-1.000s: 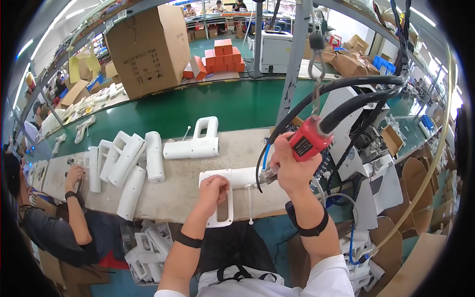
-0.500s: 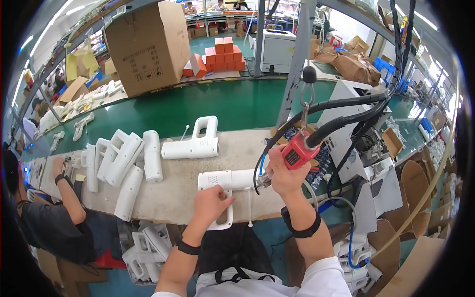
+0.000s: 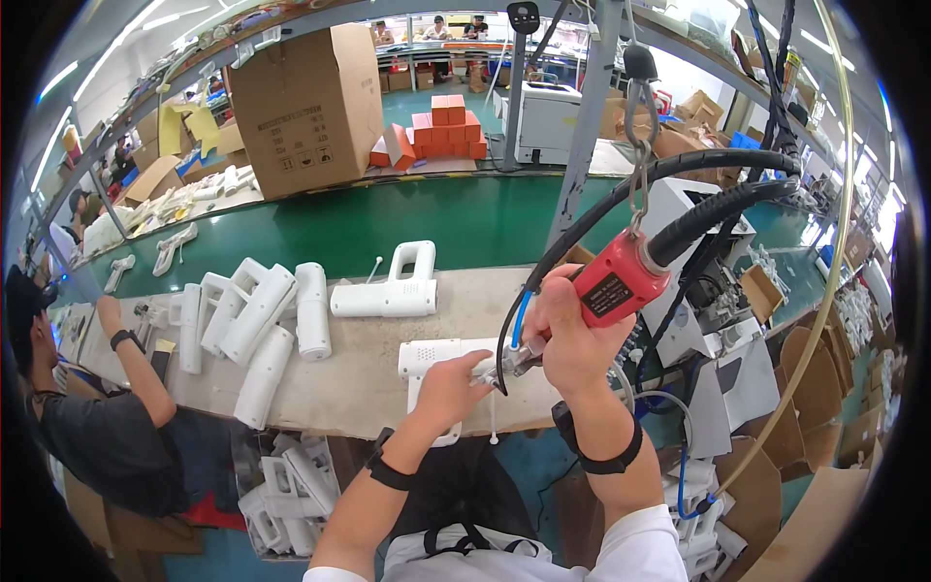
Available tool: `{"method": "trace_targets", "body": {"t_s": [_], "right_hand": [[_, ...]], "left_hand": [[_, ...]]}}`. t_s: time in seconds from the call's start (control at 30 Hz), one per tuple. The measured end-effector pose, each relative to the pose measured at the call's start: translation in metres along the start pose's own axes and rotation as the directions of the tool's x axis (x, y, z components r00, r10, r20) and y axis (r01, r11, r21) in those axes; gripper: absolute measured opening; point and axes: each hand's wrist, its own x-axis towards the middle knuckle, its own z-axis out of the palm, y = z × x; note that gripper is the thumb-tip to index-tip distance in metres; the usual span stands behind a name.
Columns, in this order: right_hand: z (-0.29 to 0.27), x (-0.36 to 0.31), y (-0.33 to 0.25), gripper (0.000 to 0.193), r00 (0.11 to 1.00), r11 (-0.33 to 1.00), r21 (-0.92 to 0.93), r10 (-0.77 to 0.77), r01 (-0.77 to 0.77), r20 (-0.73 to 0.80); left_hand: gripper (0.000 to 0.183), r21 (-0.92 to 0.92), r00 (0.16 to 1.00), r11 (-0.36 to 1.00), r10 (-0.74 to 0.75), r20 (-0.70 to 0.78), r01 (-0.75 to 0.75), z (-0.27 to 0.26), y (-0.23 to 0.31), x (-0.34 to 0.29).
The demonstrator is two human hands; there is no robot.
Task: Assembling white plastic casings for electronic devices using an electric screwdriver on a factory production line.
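My right hand [image 3: 579, 341] grips a red powered screwdriver [image 3: 626, 276] that hangs from a chain and trails thick black cables. Its metal nose [image 3: 524, 359] points left and down at a white gun-shaped plastic housing [image 3: 429, 356] on the bench in front of me. My left hand [image 3: 448, 390] lies over the housing, its bent fingers drawn together beside the metal nose. Whatever is between those fingertips is too small to make out. The hands hide part of the housing's barrel and handle.
Several white housings [image 3: 254, 315] lie to the left, and another [image 3: 385, 296] sits behind. A co-worker [image 3: 107, 436] is at the far left. Beyond the bench runs a green surface [image 3: 465, 209] with a big carton [image 3: 305, 116]. A metal post [image 3: 579, 145] rises ahead.
My left hand has moved right, from the housing's handle to the screwdriver's nose. The screwdriver in my right hand has shifted slightly right. The view has shifted a little too.
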Motion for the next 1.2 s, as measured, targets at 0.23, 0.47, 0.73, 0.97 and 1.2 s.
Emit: {"method": "trace_targets", "body": {"t_s": [0.23,0.47,0.73,0.97,1.2], "right_hand": [[0.021,-0.003,-0.013,0.025,0.997,0.999,0.036,0.02,-0.022,0.074],[0.022,0.0,0.013,0.059,0.971,0.936,0.344,-0.01,-0.075,0.238],[0.036,-0.004,0.035,0.039,0.947,0.972,0.088,0.189,-0.218,0.258],[0.006,-0.136,0.055,0.046,0.813,0.579,0.615,0.552,-0.535,0.187],[-0.037,-0.17,0.042,0.044,0.556,0.016,0.845,0.76,-0.534,0.336]], "left_hand": [[0.021,-0.135,0.972,0.972,0.173,-0.156,-0.194,-0.001,-0.006,-0.008],[0.036,-0.108,0.983,0.985,-0.147,-0.115,0.135,-0.014,-0.032,-0.016],[0.014,-0.944,0.929,0.229,-0.339,0.152,0.238,-0.063,-0.035,-0.047],[0.013,-0.686,0.944,0.678,0.037,-0.328,-0.265,-0.024,0.039,-0.094],[0.018,-0.129,0.904,0.895,0.414,-0.109,-0.426,0.022,0.066,-0.1]]}}
